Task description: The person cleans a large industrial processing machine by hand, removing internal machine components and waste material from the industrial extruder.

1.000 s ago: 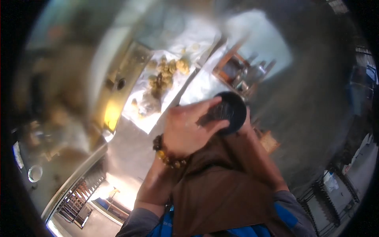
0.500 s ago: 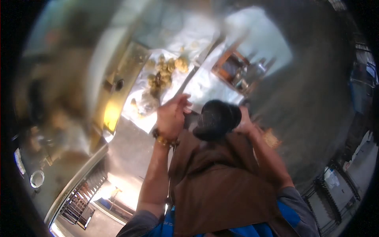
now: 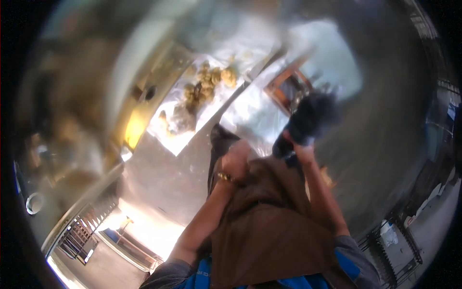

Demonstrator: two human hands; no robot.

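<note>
My left hand (image 3: 237,160), with a beaded bracelet at the wrist, lies against the top of the brown apron (image 3: 274,241); its fingers are blurred. Beside it, a dark piece of cloth or apron edge (image 3: 221,139) sticks up. My right hand (image 3: 301,147) grips a black, blurred object (image 3: 310,115), raised to the right above the table. Several yellowish-brown lumps (image 3: 207,84) rest on white sheeting (image 3: 175,142) ahead. An orange-brown frame (image 3: 276,89) stands beyond the black object.
A long metal-coloured bar or edge (image 3: 231,101) runs diagonally between the sheets. At the left is a yellow-lit metal box (image 3: 137,127) with a round dark opening. Dark racks (image 3: 392,245) show at the lower right and a grille (image 3: 79,236) at the lower left.
My left hand has come down and right, onto the apron. The black object in my right hand has moved up and to the right, away from the apron.
</note>
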